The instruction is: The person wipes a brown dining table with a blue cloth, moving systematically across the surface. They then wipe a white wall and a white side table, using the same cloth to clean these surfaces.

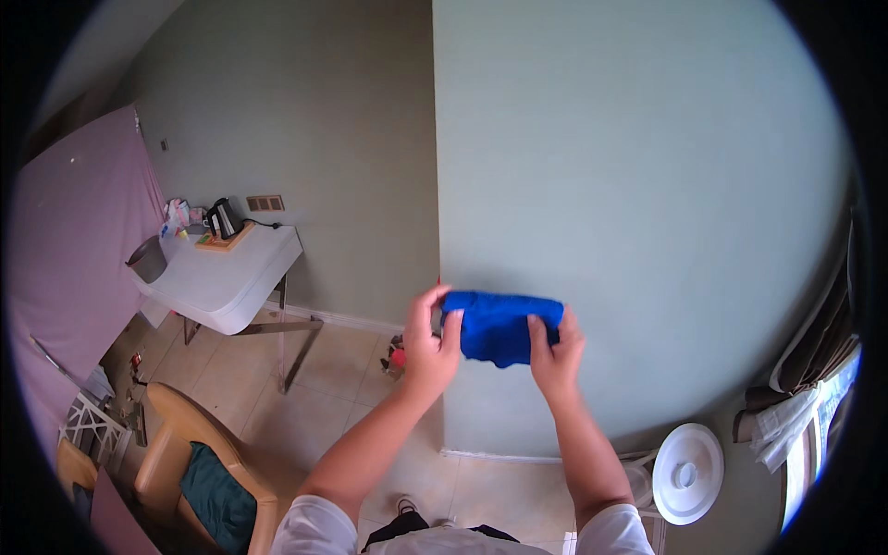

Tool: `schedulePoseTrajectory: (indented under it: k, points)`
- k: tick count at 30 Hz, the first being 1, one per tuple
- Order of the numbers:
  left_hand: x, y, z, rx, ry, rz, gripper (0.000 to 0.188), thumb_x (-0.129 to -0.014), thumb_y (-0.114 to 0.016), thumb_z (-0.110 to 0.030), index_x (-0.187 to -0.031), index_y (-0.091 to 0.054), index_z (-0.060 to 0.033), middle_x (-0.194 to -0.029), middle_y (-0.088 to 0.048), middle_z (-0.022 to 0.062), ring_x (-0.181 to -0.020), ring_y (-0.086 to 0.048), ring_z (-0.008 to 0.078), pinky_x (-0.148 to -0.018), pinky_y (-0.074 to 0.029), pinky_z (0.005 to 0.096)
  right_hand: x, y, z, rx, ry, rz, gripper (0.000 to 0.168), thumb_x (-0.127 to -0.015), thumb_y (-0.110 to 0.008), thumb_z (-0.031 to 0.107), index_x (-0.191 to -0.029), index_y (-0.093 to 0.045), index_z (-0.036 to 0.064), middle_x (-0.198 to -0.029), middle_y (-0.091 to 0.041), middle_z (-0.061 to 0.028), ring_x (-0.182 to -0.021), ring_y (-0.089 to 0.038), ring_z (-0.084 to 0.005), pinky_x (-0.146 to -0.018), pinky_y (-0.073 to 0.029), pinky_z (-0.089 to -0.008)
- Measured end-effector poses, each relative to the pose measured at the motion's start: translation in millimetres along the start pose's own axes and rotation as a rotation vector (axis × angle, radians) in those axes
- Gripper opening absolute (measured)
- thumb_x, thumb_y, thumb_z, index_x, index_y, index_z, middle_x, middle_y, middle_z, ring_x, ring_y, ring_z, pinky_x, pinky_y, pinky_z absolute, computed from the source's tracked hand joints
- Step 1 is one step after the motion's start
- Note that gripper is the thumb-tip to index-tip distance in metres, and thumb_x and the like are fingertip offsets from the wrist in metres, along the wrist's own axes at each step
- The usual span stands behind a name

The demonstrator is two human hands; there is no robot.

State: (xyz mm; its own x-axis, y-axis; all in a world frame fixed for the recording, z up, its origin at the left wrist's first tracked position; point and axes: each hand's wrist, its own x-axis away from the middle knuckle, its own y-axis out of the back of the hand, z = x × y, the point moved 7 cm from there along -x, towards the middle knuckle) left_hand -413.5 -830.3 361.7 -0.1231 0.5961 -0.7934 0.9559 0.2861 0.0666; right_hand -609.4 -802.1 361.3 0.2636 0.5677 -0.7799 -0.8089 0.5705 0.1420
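Observation:
A blue cloth [501,329] is held up in front of the pale wall, its top edge folded or rolled over and its lower edge uneven. My left hand [431,340] grips its left end, the thumb on the near side and the fingers behind. At the right end, my right hand [559,345] pinches the cloth in the same way, thumb in front. Both arms are stretched out, and the cloth spans the gap between the hands. Some of the fingers are hidden behind the fabric.
A white table [222,284] at the left bears an electric kettle [225,218] and a grey bin [148,259]. Below it stands a tan armchair [243,472] with a dark green cushion [216,496]. A round white object [687,474] is at the lower right, near a gathered curtain [787,409].

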Motion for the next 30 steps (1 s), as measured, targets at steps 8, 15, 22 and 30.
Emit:
schedulePoseTrajectory:
  k: [8,15,22,30]
  points:
    - [-100,-18,-11,-0.058,-0.49,-0.261,0.033,-0.084,-0.058,0.003,-0.114,-0.044,0.0011,-0.102,-0.054,0.014,-0.093,-0.052,0.0248,-0.087,-0.042,0.0341,-95,-24,46,0.25,0.455,-0.312,0.023,-0.075,-0.061,-0.005,-0.097,-0.058,0.002,-0.085,-0.061,-0.0083,-0.076,-0.052,-0.0257,-0.066,-0.036,-0.0345]
    - [-107,-18,0,-0.175,-0.866,-0.528,0.031,-0.079,-0.065,-0.001,-0.108,-0.054,-0.0062,-0.105,-0.053,0.0071,-0.09,-0.05,0.0264,-0.078,-0.04,0.0358,-90,-46,66,0.567,0.759,-0.738,0.029,-0.075,-0.064,0.0,-0.104,-0.062,0.005,-0.121,-0.048,-0.0152,-0.095,-0.053,-0.032,-0.078,-0.04,-0.0362]
    - [-98,-26,9,-0.474,-0.946,-0.242,0.024,-0.085,-0.061,-0.021,-0.104,-0.066,-0.0078,-0.119,-0.05,0.0084,-0.105,-0.044,0.0282,-0.085,-0.039,0.0411,-67,-91,26,0.71,0.694,-0.371,0.03,-0.083,-0.052,0.01,-0.11,-0.062,0.0,-0.126,-0.054,-0.015,-0.119,-0.048,-0.0319,-0.104,-0.028,-0.0439]
    - [-131,-32,-9,-0.646,-0.826,-0.2,0.043,-0.093,-0.047,-0.023,-0.126,-0.049,0.006,-0.141,-0.034,0.0214,-0.132,-0.023,0.0459,-0.105,-0.019,0.0578,-122,-94,64,0.794,0.694,-0.273,0.041,-0.087,-0.046,0.022,-0.122,-0.057,0.004,-0.132,-0.051,-0.012,-0.127,-0.042,-0.0308,-0.109,-0.018,-0.0495]
